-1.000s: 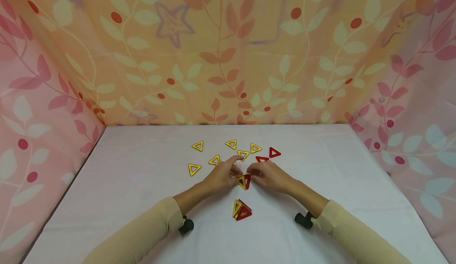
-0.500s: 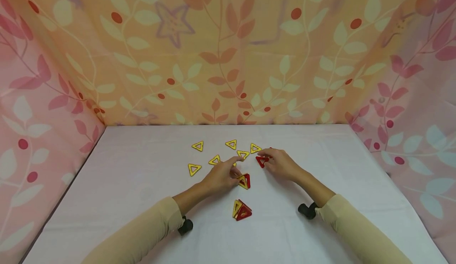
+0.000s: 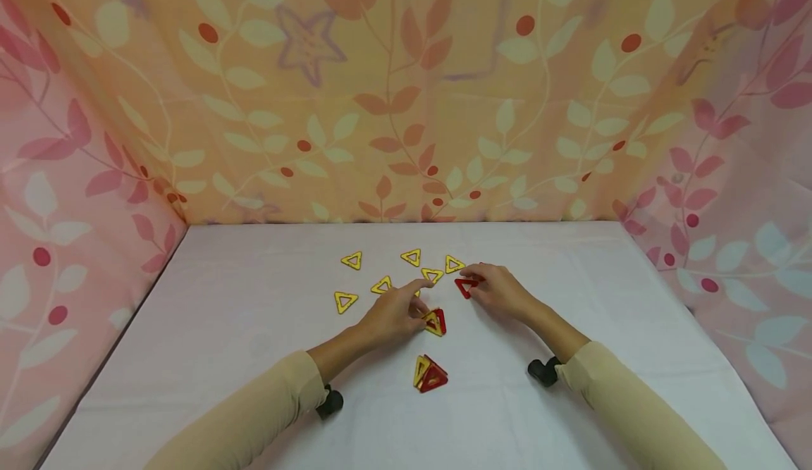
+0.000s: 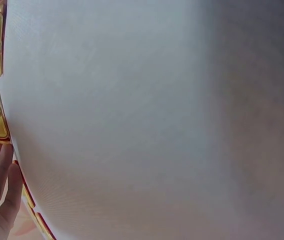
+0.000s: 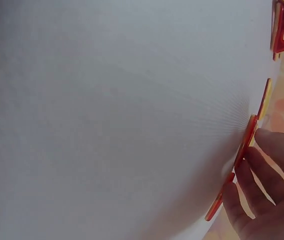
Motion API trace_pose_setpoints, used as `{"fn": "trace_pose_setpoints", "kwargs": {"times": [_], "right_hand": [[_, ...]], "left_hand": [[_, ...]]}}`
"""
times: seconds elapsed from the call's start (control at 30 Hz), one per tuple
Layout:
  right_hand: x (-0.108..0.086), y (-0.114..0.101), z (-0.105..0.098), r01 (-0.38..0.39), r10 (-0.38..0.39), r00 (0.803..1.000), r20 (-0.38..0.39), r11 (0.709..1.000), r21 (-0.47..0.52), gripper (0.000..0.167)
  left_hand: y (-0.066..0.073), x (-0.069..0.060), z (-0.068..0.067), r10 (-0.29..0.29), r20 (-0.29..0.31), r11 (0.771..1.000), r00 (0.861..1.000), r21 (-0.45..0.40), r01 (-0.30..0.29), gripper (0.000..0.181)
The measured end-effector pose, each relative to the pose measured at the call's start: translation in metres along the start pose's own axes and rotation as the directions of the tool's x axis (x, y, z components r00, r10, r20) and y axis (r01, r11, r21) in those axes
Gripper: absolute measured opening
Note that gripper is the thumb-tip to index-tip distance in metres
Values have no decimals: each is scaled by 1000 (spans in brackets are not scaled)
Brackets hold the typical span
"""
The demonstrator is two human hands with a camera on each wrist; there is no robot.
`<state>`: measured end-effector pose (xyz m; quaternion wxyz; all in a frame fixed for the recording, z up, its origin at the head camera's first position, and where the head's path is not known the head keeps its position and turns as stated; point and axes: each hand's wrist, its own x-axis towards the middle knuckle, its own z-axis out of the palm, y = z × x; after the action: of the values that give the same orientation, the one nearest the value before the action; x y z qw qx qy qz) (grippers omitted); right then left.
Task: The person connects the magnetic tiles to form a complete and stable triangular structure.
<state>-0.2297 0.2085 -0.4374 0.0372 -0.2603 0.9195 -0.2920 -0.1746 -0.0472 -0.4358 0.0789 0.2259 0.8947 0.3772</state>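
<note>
Beyond the near pyramid point(image 3: 432, 373), your left hand point(image 3: 395, 315) pinches yellow-and-red tiles point(image 3: 439, 322), likely steadying them; farther beyond, your right hand point(image 3: 501, 292) touches a red triangle point(image 3: 461, 288), grip unclear.

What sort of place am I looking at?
Probably a screened-off tabletop workspace: a white-covered table, leaf-patterned curtains on its far, left and right sides, and flat yellow triangles.
</note>
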Motion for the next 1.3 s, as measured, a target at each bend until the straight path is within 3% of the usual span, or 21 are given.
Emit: {"fn": "trace_pose_setpoints", "kwargs": {"times": [0.67, 1.3], "right_hand": [[-11, -10, -1, 51, -55, 993, 109, 998, 40, 35], [-23, -16, 8, 73, -78, 989, 128, 996, 41, 35]], "left_hand": [[2, 2, -2, 23, 13, 1000, 1000, -3, -23, 63], [-2, 1, 3, 29, 10, 1000, 1000, -7, -29, 61]]}}
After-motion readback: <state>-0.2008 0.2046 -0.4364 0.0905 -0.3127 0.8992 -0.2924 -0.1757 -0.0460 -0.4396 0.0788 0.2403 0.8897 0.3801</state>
